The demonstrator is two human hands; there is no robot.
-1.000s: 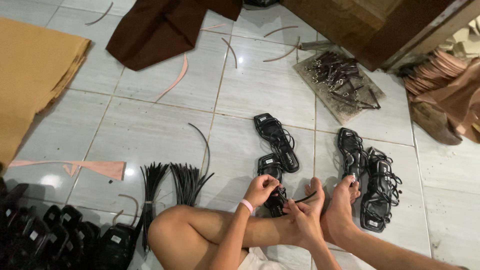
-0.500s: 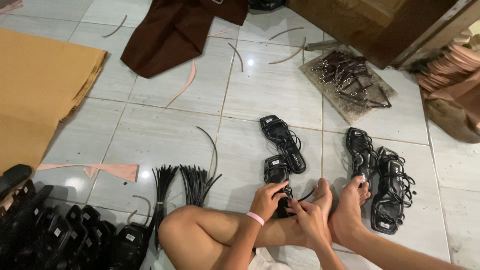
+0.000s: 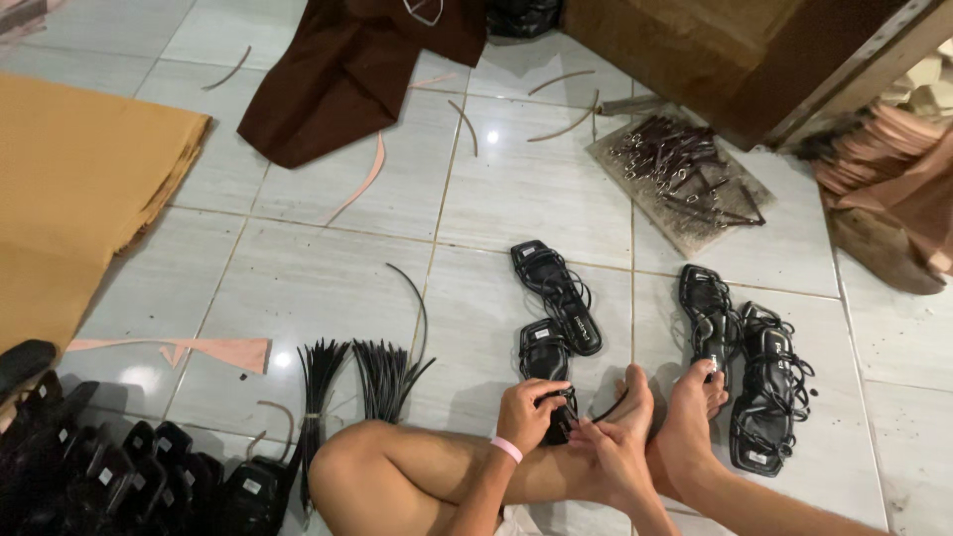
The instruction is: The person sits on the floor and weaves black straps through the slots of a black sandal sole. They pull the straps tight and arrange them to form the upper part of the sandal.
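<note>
On the white tile floor (image 3: 298, 288), just beside the bare feet, a black sandal (image 3: 546, 372) lies gripped by the left hand (image 3: 526, 412); the right hand (image 3: 608, 455) pinches its thin strap (image 3: 608, 409) (fingers clenched), bundled black straps (image 3: 382, 372) well left.

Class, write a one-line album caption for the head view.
Seated on a tiled floor, both hands work a black strappy sandal.

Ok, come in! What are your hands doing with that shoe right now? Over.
Left hand gripping black strappy sandal on floor. Right hand pinching its thin black strap. Own feet close beside; second sandal just beyond. Over.
</note>
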